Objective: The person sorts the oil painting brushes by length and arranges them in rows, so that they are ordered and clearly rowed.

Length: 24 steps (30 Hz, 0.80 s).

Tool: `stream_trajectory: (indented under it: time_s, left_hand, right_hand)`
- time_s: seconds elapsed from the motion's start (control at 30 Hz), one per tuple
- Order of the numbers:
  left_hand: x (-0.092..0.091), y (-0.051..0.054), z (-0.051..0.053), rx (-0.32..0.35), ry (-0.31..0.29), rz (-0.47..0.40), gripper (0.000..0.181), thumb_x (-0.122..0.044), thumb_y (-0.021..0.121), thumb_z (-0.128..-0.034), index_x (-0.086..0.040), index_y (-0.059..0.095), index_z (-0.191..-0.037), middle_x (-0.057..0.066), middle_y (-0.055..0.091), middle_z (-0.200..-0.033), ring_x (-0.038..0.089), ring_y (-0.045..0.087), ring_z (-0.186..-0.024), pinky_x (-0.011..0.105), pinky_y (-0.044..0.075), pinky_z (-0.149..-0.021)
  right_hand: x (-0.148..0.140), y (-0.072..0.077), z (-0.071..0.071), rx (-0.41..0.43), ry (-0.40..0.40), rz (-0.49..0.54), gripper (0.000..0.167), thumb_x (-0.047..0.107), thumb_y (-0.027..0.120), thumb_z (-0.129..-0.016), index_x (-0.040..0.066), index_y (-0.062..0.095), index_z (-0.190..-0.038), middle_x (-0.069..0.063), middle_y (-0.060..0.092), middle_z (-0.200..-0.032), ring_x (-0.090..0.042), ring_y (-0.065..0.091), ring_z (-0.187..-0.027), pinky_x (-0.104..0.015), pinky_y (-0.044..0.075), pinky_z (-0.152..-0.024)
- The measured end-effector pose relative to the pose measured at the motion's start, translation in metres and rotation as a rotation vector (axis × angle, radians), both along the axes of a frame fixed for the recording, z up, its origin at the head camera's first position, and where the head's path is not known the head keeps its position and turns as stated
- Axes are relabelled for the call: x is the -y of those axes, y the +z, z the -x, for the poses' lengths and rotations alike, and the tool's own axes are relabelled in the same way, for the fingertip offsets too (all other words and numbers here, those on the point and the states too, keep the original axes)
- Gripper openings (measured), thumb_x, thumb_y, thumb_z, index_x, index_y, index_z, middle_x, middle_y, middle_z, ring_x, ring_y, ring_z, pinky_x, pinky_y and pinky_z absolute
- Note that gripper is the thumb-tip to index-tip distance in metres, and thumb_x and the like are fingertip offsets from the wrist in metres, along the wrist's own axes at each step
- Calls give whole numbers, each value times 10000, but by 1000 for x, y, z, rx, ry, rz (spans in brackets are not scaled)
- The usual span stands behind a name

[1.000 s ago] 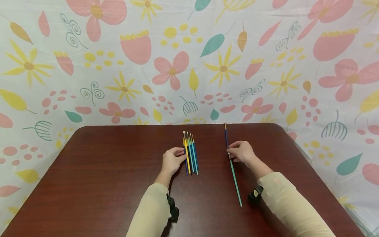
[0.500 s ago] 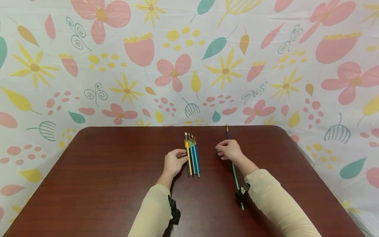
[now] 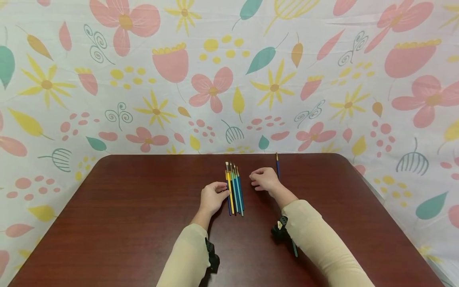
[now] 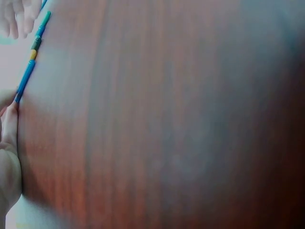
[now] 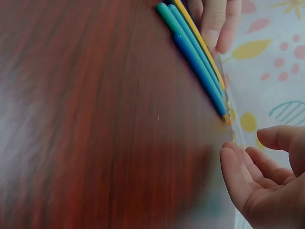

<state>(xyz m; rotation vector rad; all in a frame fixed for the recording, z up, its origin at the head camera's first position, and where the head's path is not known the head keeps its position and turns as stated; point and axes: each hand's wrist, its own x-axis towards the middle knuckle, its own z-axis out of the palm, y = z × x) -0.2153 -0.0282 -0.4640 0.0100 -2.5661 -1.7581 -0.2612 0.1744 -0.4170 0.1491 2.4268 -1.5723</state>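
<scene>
Several slim paintbrushes with blue, yellow, teal and dark handles lie side by side on the table, bristles toward the back. My left hand is at the left edge of this row, thumb and fingertips pinching the outermost blue paintbrush. Just right of the row, my right hand hovers with loosely bent fingers and nothing between them. In the right wrist view its thumb and fingers stand apart near the bristle ends. Under the right forearm, a blue brush and a teal brush are partly hidden.
The dark red-brown wooden table has rounded back corners. A white cloth with a floral print hangs right behind its back edge. Small black wrist cameras sit on both forearms, over pale yellow sleeves.
My right hand has left the two end-to-end brushes on the right and moved left toward the row, its forearm now covering part of them. My left hand has stayed at the row.
</scene>
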Motion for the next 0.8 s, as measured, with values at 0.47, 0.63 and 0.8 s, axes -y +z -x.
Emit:
stream_trajectory:
  time_s: [0.47, 0.63, 0.8]
  left_hand:
    - [0, -6, 4, -7, -1, -12, 255, -164, 709, -849, -80, 701, -1090, 93, 714, -1052, 219, 669, -1016, 369, 549, -861]
    - [1, -7, 4, -18, -10, -16, 248, -155, 709, -848, -75, 703, -1083, 101, 715, -1048, 223, 672, -1010, 369, 551, -858]
    - [2, -6, 5, -29, -13, -9, 244, -149, 712, -844, -75, 704, -1076, 100, 716, -1046, 223, 673, -1007, 369, 551, -856]
  right_hand:
    - [38, -7, 28, 52, -125, 83, 314, 153, 524, -962, 16, 596, -1235, -182, 612, -1214, -265, 650, -1009, -340, 583, -758]
    - [46, -11, 34, 47, -184, 61, 299, 139, 589, -926, 23, 612, -1201, -167, 629, -1159, -239, 659, -918, -312, 584, -694]
    - [54, -12, 40, 19, -231, -6, 270, 146, 643, -890, 36, 650, -1137, -159, 664, -1019, -194, 646, -776, -263, 555, -585]
